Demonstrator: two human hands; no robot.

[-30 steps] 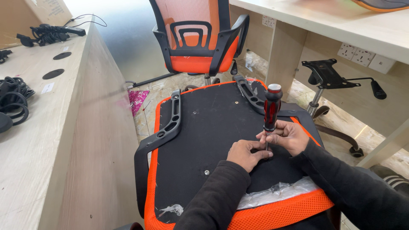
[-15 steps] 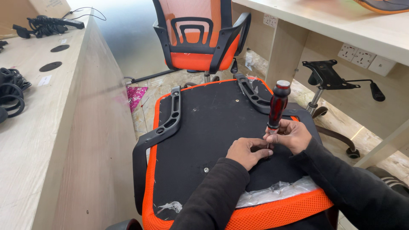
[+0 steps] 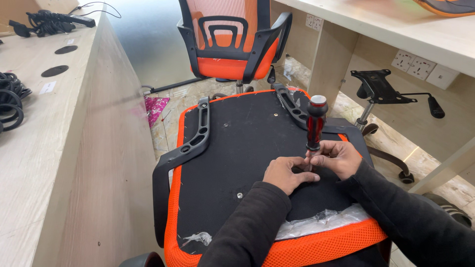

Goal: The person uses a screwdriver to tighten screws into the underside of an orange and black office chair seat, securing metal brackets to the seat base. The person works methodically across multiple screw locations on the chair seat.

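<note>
Screwdriver [image 3: 315,123] upright, both hands' fingers [image 3: 297,163] apparently pinching its shaft

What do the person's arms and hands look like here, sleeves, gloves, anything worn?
Both arms wear long, dark charcoal knit sleeves reaching the wrists, plain, with no visible markings. The left hand and right hand are bare: no gloves, and no rings or watch visible.

Screwdriver [image 3: 315,126] stands on upturned seat [image 3: 247,143] (chair [image 3: 230,42] behind).
</note>
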